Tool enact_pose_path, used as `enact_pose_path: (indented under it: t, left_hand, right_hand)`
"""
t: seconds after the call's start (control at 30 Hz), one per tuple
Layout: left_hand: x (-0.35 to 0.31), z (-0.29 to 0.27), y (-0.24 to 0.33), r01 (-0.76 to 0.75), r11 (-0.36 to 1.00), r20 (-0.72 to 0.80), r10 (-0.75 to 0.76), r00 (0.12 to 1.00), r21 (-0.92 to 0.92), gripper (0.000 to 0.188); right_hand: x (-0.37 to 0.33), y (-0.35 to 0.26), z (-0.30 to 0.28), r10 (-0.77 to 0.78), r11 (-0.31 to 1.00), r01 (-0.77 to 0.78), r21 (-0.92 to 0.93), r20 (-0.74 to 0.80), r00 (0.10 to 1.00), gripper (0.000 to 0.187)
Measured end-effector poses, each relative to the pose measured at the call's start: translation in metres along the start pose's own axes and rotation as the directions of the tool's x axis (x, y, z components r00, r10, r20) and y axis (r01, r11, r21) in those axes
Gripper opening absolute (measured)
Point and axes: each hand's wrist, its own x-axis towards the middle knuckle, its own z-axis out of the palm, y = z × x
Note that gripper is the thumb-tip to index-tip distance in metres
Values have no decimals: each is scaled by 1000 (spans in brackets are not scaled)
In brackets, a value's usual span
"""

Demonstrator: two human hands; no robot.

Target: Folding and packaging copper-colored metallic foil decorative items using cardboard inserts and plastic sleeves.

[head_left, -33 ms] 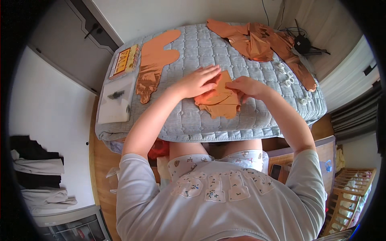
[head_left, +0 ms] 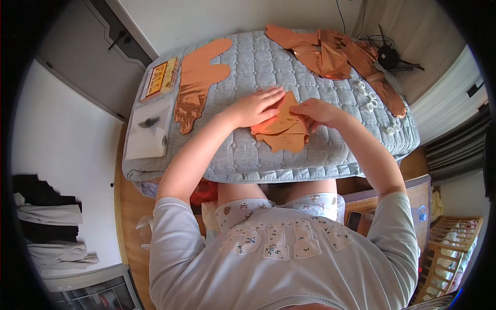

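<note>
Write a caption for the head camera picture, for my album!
Both hands, left hand and right hand, press a folded copper foil balloon on a grey quilted pad.

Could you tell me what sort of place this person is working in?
Most likely a room at home, perhaps a bedroom or nursery: both hands press copper foil pieces on a grey quilted pad, with folded clothes at left and a wooden cot at lower right.

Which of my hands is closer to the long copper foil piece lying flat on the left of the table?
Left. Your left hand is to the right of the foil piece, with bare quilt between them. Your right hand is farther right, beyond the left hand.
</note>
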Motion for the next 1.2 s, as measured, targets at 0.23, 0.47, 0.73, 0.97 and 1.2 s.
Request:
enact_pose_path:
  t: [0.23, 0.47, 0.73, 0.97, 1.2]
  left_hand:
    - [-6, 27, -9, 22, 995, 65, -29, 997, 100, 58]
    - [-8, 28, -8, 18, 993, 47, -23, 999, 116, 58]
    - [-9, 33, -8, -7, 993, -51, 13, 999, 117, 58]
    - [-9, 34, -9, 0, 993, -71, 9, 997, 120, 58]
    - [-11, 33, -8, 7, 997, -66, -2, 998, 78, 57]
  right_hand:
    - [4, -3, -15, 109, 984, -129, -120, -159, 981, 46]
    - [7, 22, -8, -669, 590, 358, -723, -190, 719, 22]
    - [8, 19, -15, -831, 258, 420, -870, 22, 556, 29]
    - [24, 14, -11, -850, 361, 548, -755, -24, 527, 25]
    - [21, 11, -4, -826, 460, 635, -621, -38, 562, 28]
